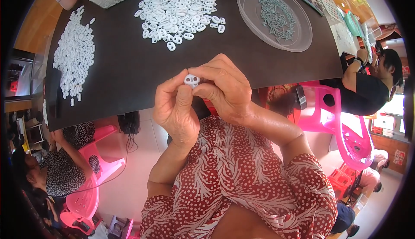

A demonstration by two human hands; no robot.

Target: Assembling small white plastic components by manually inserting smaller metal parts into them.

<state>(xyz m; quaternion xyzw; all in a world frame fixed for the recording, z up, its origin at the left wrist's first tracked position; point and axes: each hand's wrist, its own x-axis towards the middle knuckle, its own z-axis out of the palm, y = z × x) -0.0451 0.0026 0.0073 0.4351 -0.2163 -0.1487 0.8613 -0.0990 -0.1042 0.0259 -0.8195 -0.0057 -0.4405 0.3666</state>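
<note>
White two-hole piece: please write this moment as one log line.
left hand: pinching white piece | right hand: pinching it too | above black table

Open dark tabletop ahead of my fingertips, clutter ringed around it

My fingers (203, 85) pinch a small white two-hole piece (192, 80) at the near edge of the black table (129, 74), and straight beyond the fingertips there's a bare band of tabletop I can pass over. Farther out past that band sits the central heap of white pieces (179, 16), blocking the way ahead. Off to the left of my fingers a long strip of white pieces (74, 53) lines the table's side; between it and the heap runs an open lane. Ahead and right of the fingertips, a clear round tray (302, 40) of grey parts stands in the way. Below the fingers, my lap closes things off.
</note>
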